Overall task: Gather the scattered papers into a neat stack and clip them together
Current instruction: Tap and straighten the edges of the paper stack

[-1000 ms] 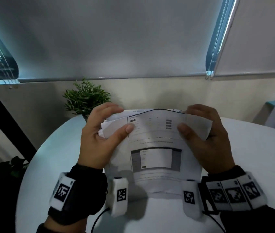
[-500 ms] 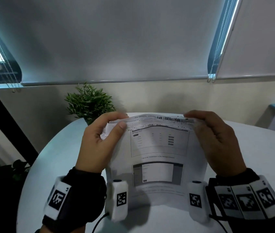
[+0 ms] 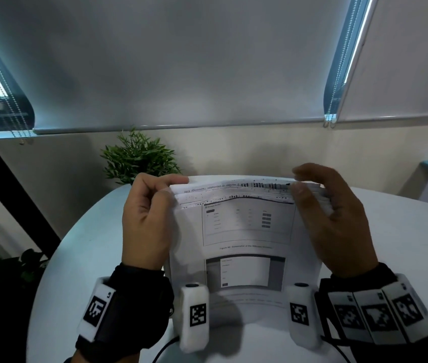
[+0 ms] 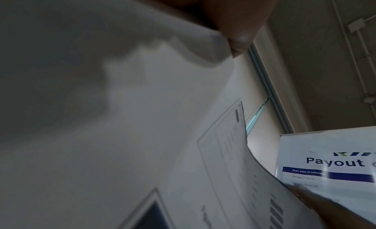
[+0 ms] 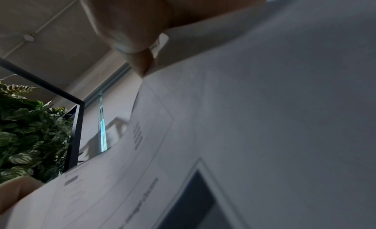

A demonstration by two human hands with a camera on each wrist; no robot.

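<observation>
Above the white round table (image 3: 76, 258), at 12 o'clock from the wrists, a sheaf of printed papers (image 3: 244, 231) is held upright. Its top-left corner is pinched by the left hand (image 3: 147, 221); its right edge is gripped by the curled fingers (image 3: 312, 171) of the right hand (image 3: 336, 226). Squaring is judged under way; edges are uneven. Next, tapping level and a clip, none seen, are called for.

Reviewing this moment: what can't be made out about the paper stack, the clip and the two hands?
- Clip: in no view; cannot tell where it is.
- Paper stack: sheet count unreadable in head view, top edges overlap; print too small.
- Left hand: fingers behind the sheets hidden; its wrist view shows only a fingertip.
- Right hand: grip blurred in its wrist view.
- Stack's lower edge: wrist cameras cover the corners.
</observation>
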